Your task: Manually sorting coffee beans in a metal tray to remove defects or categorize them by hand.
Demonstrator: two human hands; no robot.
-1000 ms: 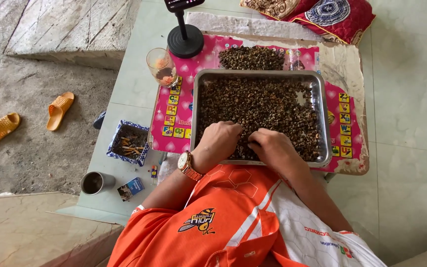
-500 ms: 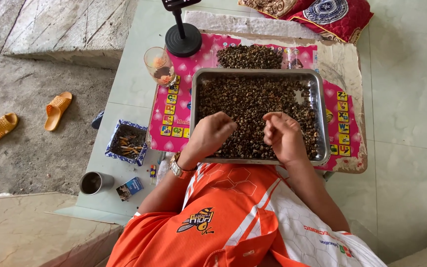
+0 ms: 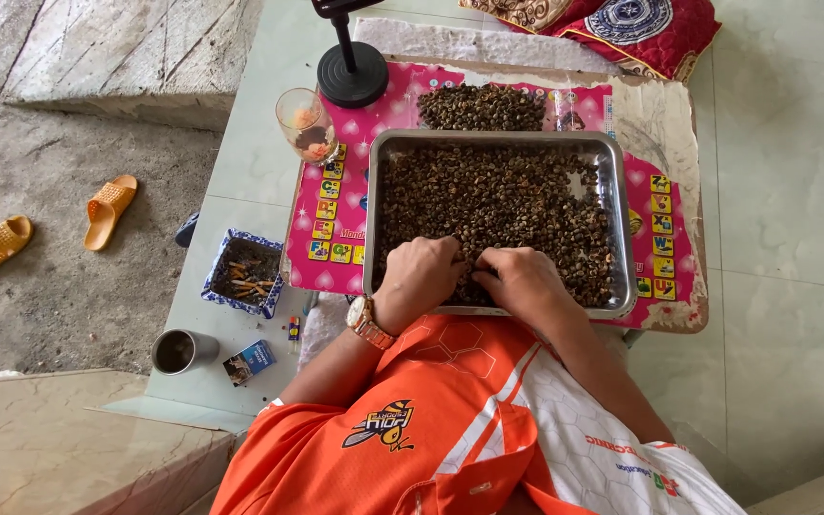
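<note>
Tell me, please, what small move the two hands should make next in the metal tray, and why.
Probably draw the left hand and right hand apart and spread the small dark pieces thinner. Both hands rest palm-down, side by side, at the near edge of the metal tray, where the pieces lie thick.

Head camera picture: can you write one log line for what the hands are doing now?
left hand: in dark bits | right hand: in dark bits, beside left | metal tray: on pink mat | extra pile: behind tray
</note>
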